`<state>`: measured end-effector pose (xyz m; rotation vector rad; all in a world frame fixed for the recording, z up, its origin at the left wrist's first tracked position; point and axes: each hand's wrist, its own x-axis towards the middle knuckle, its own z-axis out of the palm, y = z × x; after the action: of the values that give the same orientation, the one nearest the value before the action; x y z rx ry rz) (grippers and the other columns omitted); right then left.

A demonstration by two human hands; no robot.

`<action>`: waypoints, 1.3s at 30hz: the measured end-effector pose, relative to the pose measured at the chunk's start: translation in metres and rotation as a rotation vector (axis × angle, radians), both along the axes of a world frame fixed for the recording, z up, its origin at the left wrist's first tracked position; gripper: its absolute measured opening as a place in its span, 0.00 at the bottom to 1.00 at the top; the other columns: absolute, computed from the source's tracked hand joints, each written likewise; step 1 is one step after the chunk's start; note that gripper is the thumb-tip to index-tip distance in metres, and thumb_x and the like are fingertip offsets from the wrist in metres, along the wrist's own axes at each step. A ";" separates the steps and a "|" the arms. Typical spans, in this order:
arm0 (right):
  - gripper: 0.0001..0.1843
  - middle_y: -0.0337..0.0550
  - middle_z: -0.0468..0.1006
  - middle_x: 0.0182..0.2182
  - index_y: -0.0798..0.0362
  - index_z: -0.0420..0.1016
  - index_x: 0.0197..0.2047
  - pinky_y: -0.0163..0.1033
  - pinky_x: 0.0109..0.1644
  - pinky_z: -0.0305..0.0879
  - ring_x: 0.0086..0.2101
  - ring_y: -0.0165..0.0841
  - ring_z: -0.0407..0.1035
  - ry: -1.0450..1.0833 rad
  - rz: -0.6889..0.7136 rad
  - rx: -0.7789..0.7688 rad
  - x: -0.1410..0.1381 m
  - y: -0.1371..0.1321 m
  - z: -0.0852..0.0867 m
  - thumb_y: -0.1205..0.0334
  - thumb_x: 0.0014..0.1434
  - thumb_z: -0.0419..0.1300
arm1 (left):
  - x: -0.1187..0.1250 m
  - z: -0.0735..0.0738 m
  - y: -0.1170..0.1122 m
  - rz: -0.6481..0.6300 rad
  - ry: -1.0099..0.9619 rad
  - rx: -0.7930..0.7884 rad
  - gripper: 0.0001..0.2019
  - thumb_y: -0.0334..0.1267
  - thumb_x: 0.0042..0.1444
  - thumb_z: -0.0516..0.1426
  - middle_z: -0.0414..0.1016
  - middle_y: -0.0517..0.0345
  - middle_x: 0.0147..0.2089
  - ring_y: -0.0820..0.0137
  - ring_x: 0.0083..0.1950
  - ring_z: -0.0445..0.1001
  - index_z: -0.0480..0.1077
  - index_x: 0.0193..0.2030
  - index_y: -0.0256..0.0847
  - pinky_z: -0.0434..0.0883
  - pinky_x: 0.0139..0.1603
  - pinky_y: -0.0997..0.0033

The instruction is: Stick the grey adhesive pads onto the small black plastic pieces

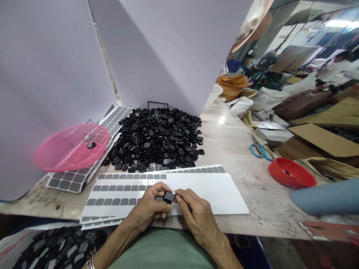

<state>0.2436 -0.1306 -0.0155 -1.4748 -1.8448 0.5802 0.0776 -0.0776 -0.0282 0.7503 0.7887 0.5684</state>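
In front of my body, my left hand (150, 207) is closed on a small black plastic piece (169, 197) with a flat grey face. The thumb and fingers of my right hand (199, 215) are pinched together at the piece's right end, where a dark bit shows between the fingertips. Both hands are just above a white sheet of grey stickers (117, 188). Rows of stickers cover its left part, while its right part is bare white. Behind the sheet lies a large heap of similar black pieces (159, 138).
A pink basket (71, 164) with a few small items rests on more sticker sheets (67, 181) at left. Blue-handled scissors (260, 151) and a red bowl (291, 177) are at right. A bag of black pieces (61, 248) stands below the table edge. Grey panels (168, 48) rise behind.
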 end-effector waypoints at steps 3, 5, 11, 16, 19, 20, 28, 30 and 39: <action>0.12 0.41 0.72 0.31 0.51 0.70 0.44 0.35 0.34 0.64 0.31 0.32 0.68 -0.028 -0.011 0.011 -0.001 0.000 0.000 0.65 0.67 0.46 | 0.000 0.000 0.000 0.003 -0.005 -0.010 0.18 0.28 0.39 0.64 0.75 0.61 0.36 0.83 0.18 0.64 0.65 0.38 0.40 0.55 0.19 0.81; 0.12 0.41 0.72 0.31 0.52 0.70 0.44 0.35 0.34 0.63 0.31 0.32 0.68 -0.053 -0.011 0.021 -0.002 -0.001 0.000 0.65 0.68 0.45 | 0.000 0.000 0.000 0.003 -0.010 -0.013 0.18 0.28 0.39 0.64 0.75 0.61 0.36 0.83 0.18 0.64 0.65 0.38 0.40 0.55 0.19 0.81; 0.12 0.42 0.71 0.30 0.52 0.68 0.39 0.36 0.33 0.62 0.29 0.32 0.68 -0.145 -0.011 0.044 -0.002 -0.001 -0.003 0.65 0.68 0.44 | 0.001 0.002 0.000 0.018 -0.011 -0.006 0.18 0.29 0.39 0.66 0.73 0.64 0.32 0.83 0.17 0.64 0.65 0.37 0.40 0.52 0.17 0.82; 0.13 0.41 0.70 0.29 0.52 0.66 0.37 0.36 0.32 0.60 0.28 0.32 0.67 -0.243 -0.015 0.056 -0.004 -0.002 -0.003 0.65 0.68 0.42 | 0.002 0.002 0.000 0.030 0.001 -0.024 0.19 0.29 0.38 0.66 0.75 0.62 0.33 0.83 0.18 0.64 0.65 0.37 0.40 0.54 0.18 0.82; 0.14 0.41 0.70 0.29 0.52 0.66 0.37 0.35 0.31 0.59 0.27 0.31 0.67 -0.277 -0.028 0.068 -0.006 -0.001 -0.003 0.65 0.69 0.41 | 0.003 -0.002 0.000 0.035 0.016 -0.035 0.19 0.29 0.38 0.65 0.75 0.61 0.35 0.83 0.18 0.64 0.65 0.37 0.40 0.55 0.19 0.82; 0.14 0.41 0.70 0.29 0.52 0.66 0.37 0.35 0.31 0.59 0.27 0.31 0.67 -0.285 -0.031 0.072 -0.006 -0.001 -0.003 0.65 0.69 0.41 | 0.003 -0.003 0.000 0.037 0.022 -0.038 0.19 0.29 0.38 0.65 0.76 0.60 0.36 0.83 0.18 0.64 0.65 0.37 0.40 0.56 0.19 0.82; 0.14 0.41 0.70 0.28 0.51 0.65 0.36 0.36 0.30 0.59 0.26 0.32 0.67 -0.306 -0.043 0.086 -0.009 -0.001 -0.003 0.65 0.69 0.41 | 0.003 -0.006 -0.002 0.047 0.016 -0.025 0.18 0.29 0.39 0.64 0.75 0.61 0.36 0.83 0.18 0.65 0.65 0.37 0.40 0.56 0.19 0.81; 0.14 0.41 0.70 0.28 0.52 0.66 0.37 0.36 0.30 0.60 0.26 0.32 0.68 -0.305 -0.042 0.091 -0.010 -0.001 -0.002 0.65 0.69 0.41 | 0.002 -0.006 -0.003 0.058 0.018 -0.029 0.18 0.29 0.39 0.64 0.74 0.62 0.34 0.83 0.18 0.64 0.65 0.37 0.40 0.53 0.18 0.82; 0.14 0.42 0.71 0.29 0.52 0.70 0.41 0.35 0.30 0.64 0.27 0.33 0.69 -0.203 -0.084 0.135 -0.011 -0.001 -0.003 0.64 0.69 0.43 | 0.000 0.000 -0.003 0.081 -0.076 -0.046 0.18 0.30 0.40 0.66 0.75 0.59 0.35 0.83 0.18 0.64 0.64 0.37 0.39 0.49 0.17 0.82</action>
<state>0.2321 -0.1319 -0.0189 -1.5582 -1.9227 0.2677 0.0776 -0.0808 -0.0285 0.6530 0.7620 0.6462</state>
